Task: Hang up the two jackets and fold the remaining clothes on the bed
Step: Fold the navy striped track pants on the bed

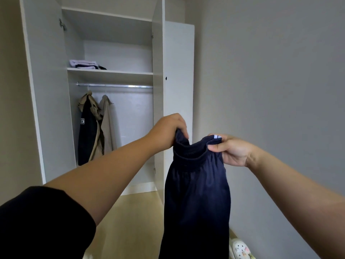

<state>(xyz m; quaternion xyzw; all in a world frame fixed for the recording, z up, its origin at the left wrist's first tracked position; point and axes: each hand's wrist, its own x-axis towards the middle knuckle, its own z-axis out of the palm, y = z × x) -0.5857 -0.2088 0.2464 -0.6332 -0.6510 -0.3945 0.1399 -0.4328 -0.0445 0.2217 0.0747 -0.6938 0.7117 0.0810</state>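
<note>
Pinching the navy trousers (196,193) at the waistband, left hand (169,130) and right hand (231,150) should pull apart evenly before folding.

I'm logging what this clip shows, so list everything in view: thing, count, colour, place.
wardrobe: one, white, doors open, on the left
rail: one, silver, under the shelf
jackets: two, one dark navy with tan trim and one beige, hanging on the rail
folded clothes: small stack, lilac, white and dark, on the shelf's left end
navy trousers: one, held up by the waistband, hanging down in front
slipper: one visible, white with coloured charms, on the floor at bottom right
floor: light wood
wall: grey, on the right
left hand: grips the waistband's left side
right hand: pinches the waistband's right side
</note>
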